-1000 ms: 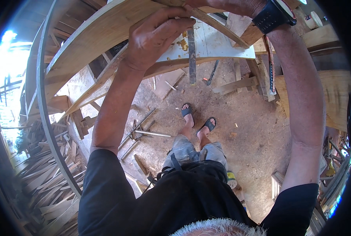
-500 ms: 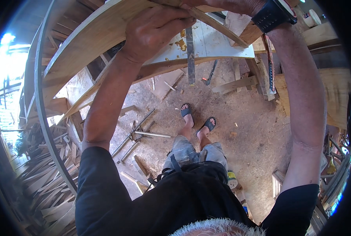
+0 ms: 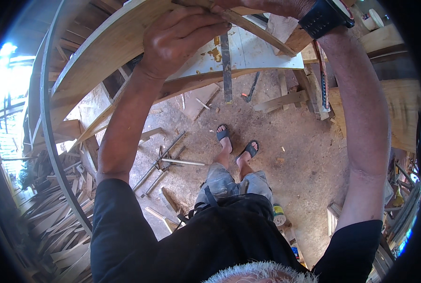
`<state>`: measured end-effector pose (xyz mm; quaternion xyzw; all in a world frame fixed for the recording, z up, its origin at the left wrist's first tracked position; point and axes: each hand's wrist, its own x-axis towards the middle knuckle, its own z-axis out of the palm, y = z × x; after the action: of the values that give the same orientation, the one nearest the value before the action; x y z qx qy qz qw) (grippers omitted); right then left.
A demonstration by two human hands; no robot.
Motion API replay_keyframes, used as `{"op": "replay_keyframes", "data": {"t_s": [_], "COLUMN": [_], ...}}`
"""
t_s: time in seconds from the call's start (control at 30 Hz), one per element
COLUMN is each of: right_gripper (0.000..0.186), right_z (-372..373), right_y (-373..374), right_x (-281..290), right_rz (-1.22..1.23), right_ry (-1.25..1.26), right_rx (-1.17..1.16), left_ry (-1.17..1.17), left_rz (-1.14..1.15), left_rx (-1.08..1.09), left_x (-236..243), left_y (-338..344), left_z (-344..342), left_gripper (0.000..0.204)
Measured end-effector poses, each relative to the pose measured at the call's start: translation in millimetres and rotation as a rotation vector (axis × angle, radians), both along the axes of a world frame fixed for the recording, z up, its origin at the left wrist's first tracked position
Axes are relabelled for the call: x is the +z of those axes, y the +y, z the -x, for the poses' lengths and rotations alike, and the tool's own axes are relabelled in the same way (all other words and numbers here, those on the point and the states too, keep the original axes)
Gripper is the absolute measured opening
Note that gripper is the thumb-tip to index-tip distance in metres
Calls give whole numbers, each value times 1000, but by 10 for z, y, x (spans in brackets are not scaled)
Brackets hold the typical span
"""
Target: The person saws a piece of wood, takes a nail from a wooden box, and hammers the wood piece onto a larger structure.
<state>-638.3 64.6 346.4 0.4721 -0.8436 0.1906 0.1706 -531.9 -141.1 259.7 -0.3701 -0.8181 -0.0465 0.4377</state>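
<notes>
At the top of the view my left hand [image 3: 177,42] is closed, fingers and thumb pinching a narrow wooden strip [image 3: 260,32] that slants down to the right. My right hand [image 3: 267,4], with a black watch on its wrist, is partly cut off by the upper edge; its fingertips press on the same strip near my left fingers. Beneath them lies a white board [image 3: 248,49] with brown stains and a curved wooden edge. A dark flat bar [image 3: 227,70] sticks out over that edge towards me. Beside my left hand rises a wide curved plank [image 3: 109,40].
A long thin curved strip [image 3: 48,113] arches down the left side, above a heap of wood offcuts [image 3: 55,221]. Metal clamps [image 3: 158,165] and a hammer-like tool [image 3: 252,87] lie on the floor. A tin [image 3: 279,216] stands by my legs. A wide plank [image 3: 385,111] is at the right.
My left hand has shifted slightly to the left. My right wrist has moved a little left too. Both hands remain at the wooden strip.
</notes>
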Motion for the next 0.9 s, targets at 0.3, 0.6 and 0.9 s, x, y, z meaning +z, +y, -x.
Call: {"op": "replay_keyframes", "data": {"t_s": [0.3,0.6,0.9], "right_gripper": [23,21,22], "right_z": [-72,49,-105], "right_y": [34,9,64], "right_x": [65,-25,27], "right_rz": [-62,-30,-1], "right_ry": [-24,-55,13], "right_rx": [-55,-1,-14], "left_ry": [-1,33,110], "left_rz": [57,31,58], "left_rx": [72,22,33], "left_x": [47,-41,-103], "left_y": [48,-14,-62], "left_z": [-26,57,103], "left_gripper": [26,25,25]}}
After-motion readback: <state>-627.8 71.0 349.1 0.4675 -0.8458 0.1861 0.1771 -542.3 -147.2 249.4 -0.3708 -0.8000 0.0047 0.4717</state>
